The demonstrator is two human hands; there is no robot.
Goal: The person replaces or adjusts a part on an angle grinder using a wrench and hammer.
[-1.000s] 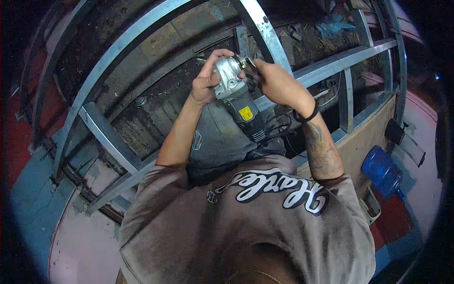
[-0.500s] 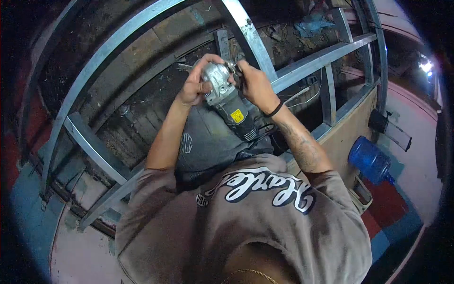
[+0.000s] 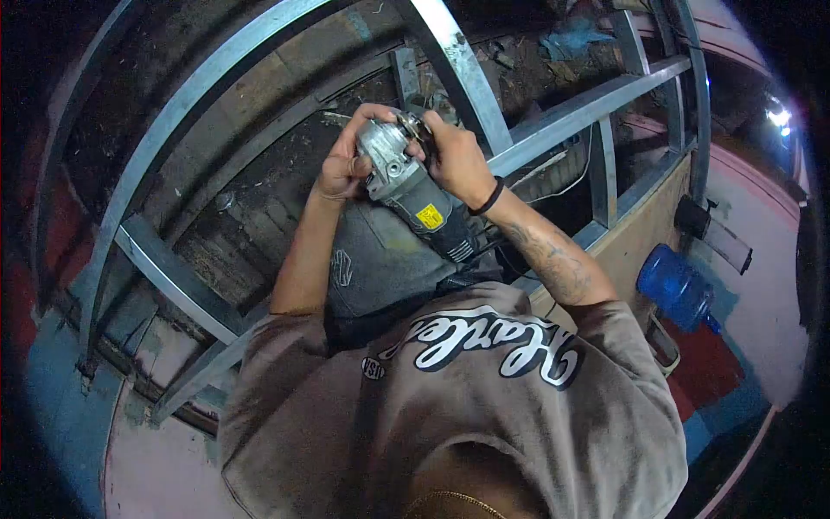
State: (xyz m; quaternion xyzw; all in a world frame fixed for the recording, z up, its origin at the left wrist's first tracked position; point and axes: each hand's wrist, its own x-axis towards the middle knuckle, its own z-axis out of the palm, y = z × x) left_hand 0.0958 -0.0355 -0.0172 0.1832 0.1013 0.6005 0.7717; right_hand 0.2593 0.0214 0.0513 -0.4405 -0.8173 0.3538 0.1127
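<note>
An angle grinder with a silver gear head, a dark body and a yellow label lies over my lap, head pointing away from me. My left hand is wrapped around the gear head from the left, thumb on its near side. At the spindle end, the fingers of my right hand are closed on a small metal part. Those fingers partly cover it, so its exact kind cannot be made out.
Shiny metal tubing forms a frame around me, with a curved rail at the left and front. A blue water jug lies at the right near a wooden panel. Blue plastic and debris lie beyond the frame.
Both hands and the grinder's head have shifted slightly left. The right hand has turned about the spindle end, its fingers now lying further over the metal part.
</note>
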